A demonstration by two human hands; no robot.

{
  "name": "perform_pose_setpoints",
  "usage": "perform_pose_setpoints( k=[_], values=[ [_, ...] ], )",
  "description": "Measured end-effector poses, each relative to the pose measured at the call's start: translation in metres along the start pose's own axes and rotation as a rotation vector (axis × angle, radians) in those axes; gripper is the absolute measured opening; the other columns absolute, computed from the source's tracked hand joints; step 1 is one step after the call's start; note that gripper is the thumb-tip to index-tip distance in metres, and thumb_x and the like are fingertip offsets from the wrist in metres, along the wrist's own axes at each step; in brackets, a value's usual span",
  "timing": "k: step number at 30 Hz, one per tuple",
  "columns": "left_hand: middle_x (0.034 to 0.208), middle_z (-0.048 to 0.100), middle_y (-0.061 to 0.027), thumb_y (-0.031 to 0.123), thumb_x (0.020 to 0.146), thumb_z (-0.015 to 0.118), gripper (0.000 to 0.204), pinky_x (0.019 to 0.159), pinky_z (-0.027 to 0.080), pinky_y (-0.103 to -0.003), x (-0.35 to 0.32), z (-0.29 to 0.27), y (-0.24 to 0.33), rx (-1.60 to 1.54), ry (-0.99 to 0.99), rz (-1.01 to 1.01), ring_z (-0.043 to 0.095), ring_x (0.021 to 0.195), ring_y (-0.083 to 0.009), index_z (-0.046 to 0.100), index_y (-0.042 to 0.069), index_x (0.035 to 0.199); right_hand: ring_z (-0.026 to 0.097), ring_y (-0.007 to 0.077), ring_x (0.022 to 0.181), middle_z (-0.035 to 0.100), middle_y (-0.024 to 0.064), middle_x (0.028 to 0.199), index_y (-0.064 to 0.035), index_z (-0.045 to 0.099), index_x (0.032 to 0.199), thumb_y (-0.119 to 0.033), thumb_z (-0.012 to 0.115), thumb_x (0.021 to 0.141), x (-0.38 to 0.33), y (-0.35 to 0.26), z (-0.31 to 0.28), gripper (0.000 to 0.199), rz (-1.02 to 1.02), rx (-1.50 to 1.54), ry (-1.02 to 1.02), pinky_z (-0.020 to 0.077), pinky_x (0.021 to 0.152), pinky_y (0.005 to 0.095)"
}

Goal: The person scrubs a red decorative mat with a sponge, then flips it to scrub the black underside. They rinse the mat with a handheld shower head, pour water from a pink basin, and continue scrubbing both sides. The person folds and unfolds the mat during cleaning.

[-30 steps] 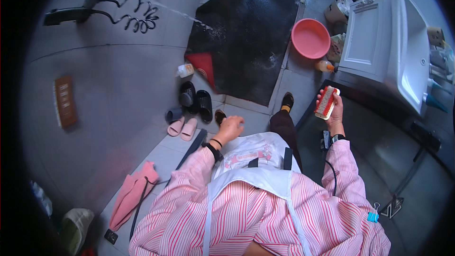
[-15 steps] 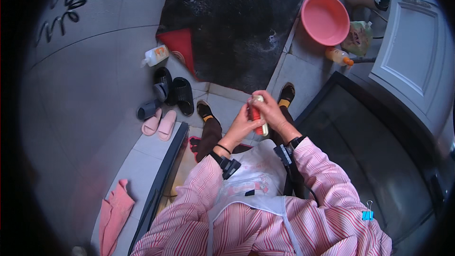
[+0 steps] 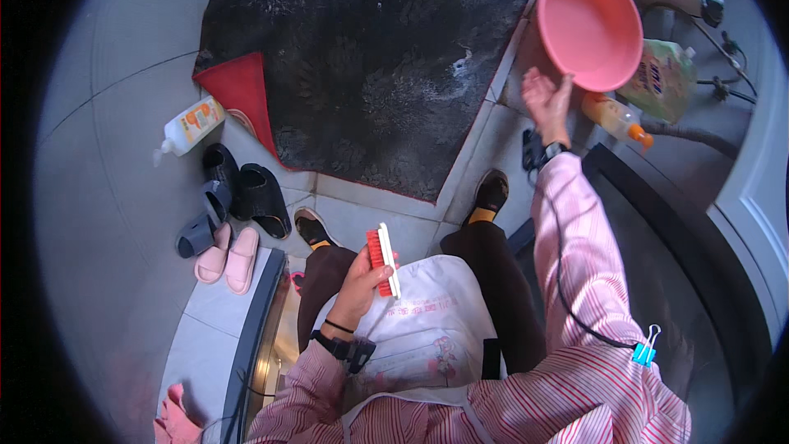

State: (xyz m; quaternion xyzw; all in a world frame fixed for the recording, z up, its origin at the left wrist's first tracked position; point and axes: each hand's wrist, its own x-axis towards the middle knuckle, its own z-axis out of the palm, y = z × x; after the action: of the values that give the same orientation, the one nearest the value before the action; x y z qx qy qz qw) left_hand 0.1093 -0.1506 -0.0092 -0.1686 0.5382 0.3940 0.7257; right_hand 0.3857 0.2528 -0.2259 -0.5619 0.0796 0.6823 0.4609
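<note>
A scrub brush (image 3: 386,267) with a white back and red bristles is in my left hand (image 3: 355,289), its fingers wrapped round the bristle side. It is held upright above the apron on my lap. My right arm reaches forward, and my right hand (image 3: 547,101), fingers spread, is at the near edge of a pink basin (image 3: 592,29). The thumb overlaps the basin's rim; whether it touches, I cannot tell. Ahead lies a dark wet mat (image 3: 362,74), its near left corner folded over to show a red side (image 3: 238,94).
A white bottle (image 3: 193,126) lies left of the mat, with dark slippers (image 3: 261,197) and pink slippers (image 3: 241,261) below it. Beside the basin are an orange-capped bottle (image 3: 612,117), a green pouch (image 3: 662,78) and a hose (image 3: 699,138). A pink cloth (image 3: 177,419) lies lower left.
My hands were together on the brush; now they are apart. The left keeps the brush, lower and nearer me, while the right has let go and moved forward and right to the basin.
</note>
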Motion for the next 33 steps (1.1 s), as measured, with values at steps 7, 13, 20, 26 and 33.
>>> perform_pose_setpoints(
  k=[7,13,20,26,33],
  values=[
    [0.124,0.062,-0.0132,0.007,0.091,0.064,0.056,0.095,0.053,-0.038,0.025,0.009,0.008,-0.215,0.074,-0.019,0.064,0.109,-0.0226,0.042,0.001,0.142,0.064,0.0284,0.084,0.066,0.0123,0.092,-0.0046,0.062,0.113,-0.022,0.061,0.095,0.102,-0.030,0.009,0.025,-0.265,0.024,0.038,0.0574,0.070,0.0418],
    [0.123,0.063,-0.0136,0.008,0.092,0.064,0.050,0.097,0.052,-0.038,0.016,0.027,0.008,-0.241,0.005,-0.023,0.065,0.110,-0.0224,0.047,0.001,0.139,0.063,0.0290,0.082,0.064,0.0154,0.097,0.0016,0.058,0.110,-0.007,0.060,0.093,0.080,-0.019,-0.002,0.019,-0.222,-0.191,0.084,0.0590,0.066,0.0374],
    [0.115,0.065,-0.0099,0.012,0.096,0.065,0.040,0.092,0.053,-0.035,0.028,0.015,-0.015,-0.281,-0.013,-0.001,0.066,0.102,-0.0193,0.050,0.003,0.132,0.064,0.0241,0.076,0.062,0.0118,0.095,0.0013,0.055,0.108,-0.001,0.057,0.094,-0.053,0.017,0.012,0.015,-0.272,-0.525,0.137,0.0523,0.055,0.0353],
    [0.111,0.065,-0.0078,0.013,0.095,0.068,0.037,0.085,0.056,-0.034,0.019,0.001,-0.015,-0.283,-0.062,0.049,0.067,0.094,-0.0182,0.052,0.005,0.127,0.059,0.0224,0.065,0.061,0.0108,0.091,0.0016,0.054,0.114,-0.004,0.056,0.094,-0.141,0.053,0.001,0.020,-0.180,-0.662,0.231,0.0468,0.050,0.0339],
    [0.107,0.066,-0.0065,0.016,0.093,0.071,0.035,0.083,0.057,-0.034,-0.003,-0.020,-0.028,-0.336,-0.052,0.088,0.067,0.093,-0.0180,0.054,0.007,0.123,0.063,0.0244,0.071,0.063,0.0132,0.096,-0.0006,0.052,0.120,-0.007,0.053,0.097,-0.245,0.124,-0.048,0.024,0.108,-0.716,0.300,0.0485,0.047,0.0324]
  ],
)
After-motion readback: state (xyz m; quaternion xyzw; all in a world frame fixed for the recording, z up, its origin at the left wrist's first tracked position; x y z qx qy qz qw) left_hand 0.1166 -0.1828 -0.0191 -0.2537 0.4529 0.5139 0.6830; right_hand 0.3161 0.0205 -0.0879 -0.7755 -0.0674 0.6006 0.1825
